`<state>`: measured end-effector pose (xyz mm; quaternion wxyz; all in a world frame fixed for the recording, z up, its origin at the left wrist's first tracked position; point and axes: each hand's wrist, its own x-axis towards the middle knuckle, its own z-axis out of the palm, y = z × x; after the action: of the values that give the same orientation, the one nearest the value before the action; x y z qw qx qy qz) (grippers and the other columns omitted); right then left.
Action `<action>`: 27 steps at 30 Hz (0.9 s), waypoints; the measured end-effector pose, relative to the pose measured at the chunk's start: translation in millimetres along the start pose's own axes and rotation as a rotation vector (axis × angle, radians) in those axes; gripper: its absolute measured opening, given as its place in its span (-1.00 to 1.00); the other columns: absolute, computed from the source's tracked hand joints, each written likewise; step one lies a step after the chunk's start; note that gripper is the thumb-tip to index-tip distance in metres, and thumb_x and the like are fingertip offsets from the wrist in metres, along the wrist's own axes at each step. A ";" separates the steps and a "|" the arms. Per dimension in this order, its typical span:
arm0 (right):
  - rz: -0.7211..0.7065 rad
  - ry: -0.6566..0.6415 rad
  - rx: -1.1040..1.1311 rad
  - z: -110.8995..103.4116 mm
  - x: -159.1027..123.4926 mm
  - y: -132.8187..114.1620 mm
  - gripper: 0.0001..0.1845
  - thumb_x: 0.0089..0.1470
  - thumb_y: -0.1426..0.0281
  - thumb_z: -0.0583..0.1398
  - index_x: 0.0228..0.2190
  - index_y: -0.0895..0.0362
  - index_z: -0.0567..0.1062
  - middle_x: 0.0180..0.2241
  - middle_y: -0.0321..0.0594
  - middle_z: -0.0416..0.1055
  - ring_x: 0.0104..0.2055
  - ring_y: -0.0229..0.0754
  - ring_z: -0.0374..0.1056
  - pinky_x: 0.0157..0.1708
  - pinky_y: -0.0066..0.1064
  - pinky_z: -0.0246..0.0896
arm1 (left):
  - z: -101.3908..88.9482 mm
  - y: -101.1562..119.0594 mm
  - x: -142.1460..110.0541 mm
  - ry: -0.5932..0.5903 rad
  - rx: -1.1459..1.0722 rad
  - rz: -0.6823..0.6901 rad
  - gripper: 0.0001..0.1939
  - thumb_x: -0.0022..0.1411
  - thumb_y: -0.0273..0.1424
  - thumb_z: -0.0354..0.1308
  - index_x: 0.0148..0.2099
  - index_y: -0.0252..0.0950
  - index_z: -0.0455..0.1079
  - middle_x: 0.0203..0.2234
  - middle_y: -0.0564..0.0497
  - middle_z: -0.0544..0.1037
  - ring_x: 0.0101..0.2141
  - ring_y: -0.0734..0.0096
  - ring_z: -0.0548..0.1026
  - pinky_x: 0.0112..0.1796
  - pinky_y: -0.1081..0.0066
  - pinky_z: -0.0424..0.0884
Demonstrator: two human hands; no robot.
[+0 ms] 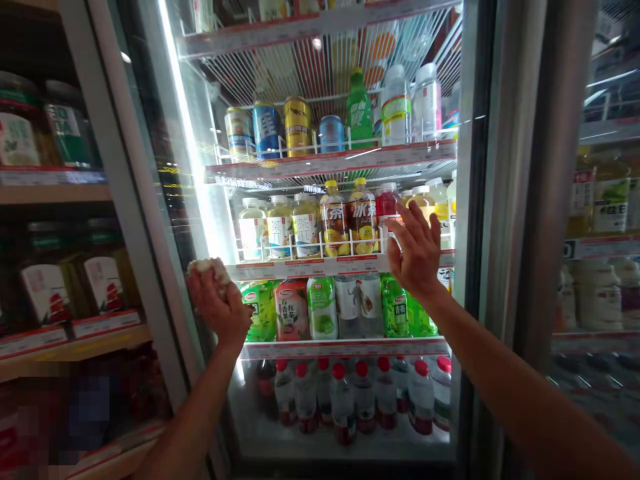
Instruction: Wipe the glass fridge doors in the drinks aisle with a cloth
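While the head view shows the left hand (pixel 220 310) bunched around a crumpled pale cloth (pixel 209 268) beside the cooler's light strip (pixel 186 100), the right hand (pixel 417 250) is raised, its fingers loosely spread with nothing visible in them, in front of a red bottle (pixel 388 201) on the middle shelf (pixel 300 269). From 1 picture, how much is done and how much is left cannot be judged. Whether either of the hands touches glass is unclear. The right one hides some bottles, the top shelf (pixel 320 25) is cut off, and a pixelated patch (pixel 65 413) obscures the lower left.
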<state>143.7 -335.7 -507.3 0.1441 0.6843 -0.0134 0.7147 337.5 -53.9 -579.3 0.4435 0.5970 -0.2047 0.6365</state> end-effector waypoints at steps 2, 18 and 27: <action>0.007 -0.001 0.007 0.1 0.1 -0.5 -0.66 0.09 0.41 0.00 -0.09 0.04 0.36 0.14 -0.20 0.20 0.25 -0.15 -0.02 0.20 -0.09 -0.19 | 5.2 20.6 -10.4 -0.055 -0.021 0.116 -0.46 0.17 -0.41 0.01 0.21 -0.29 0.10 0.21 -0.18 0.09 0.23 0.16 -0.01 0.17 0.07 -0.02; 0.001 0.039 0.003 1.9 -1.0 0.6 -0.68 0.09 0.40 0.01 -0.11 0.06 0.36 0.12 -0.21 0.24 0.23 -0.16 0.03 0.20 -0.12 -0.18 | 14.3 49.3 -20.3 -0.034 -0.013 0.110 -0.46 0.20 -0.39 -0.02 0.23 -0.27 0.05 0.23 -0.15 0.05 0.24 0.22 -0.04 0.19 0.12 -0.05; 0.025 -0.012 0.030 -0.8 -1.9 2.0 -0.68 0.10 0.39 -0.03 -0.13 0.04 0.39 0.12 -0.23 0.23 0.23 -0.15 0.01 0.20 -0.08 -0.19 | 15.1 78.8 -56.0 -0.339 -0.070 0.623 -0.44 0.13 -0.40 0.05 0.20 -0.22 0.12 0.20 -0.15 0.14 0.23 0.18 0.01 0.17 0.12 -0.02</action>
<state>142.5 -337.8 -508.8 0.1246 0.6904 -0.0120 0.7125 276.5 -124.9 -607.8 0.2079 0.5874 -0.4691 0.6259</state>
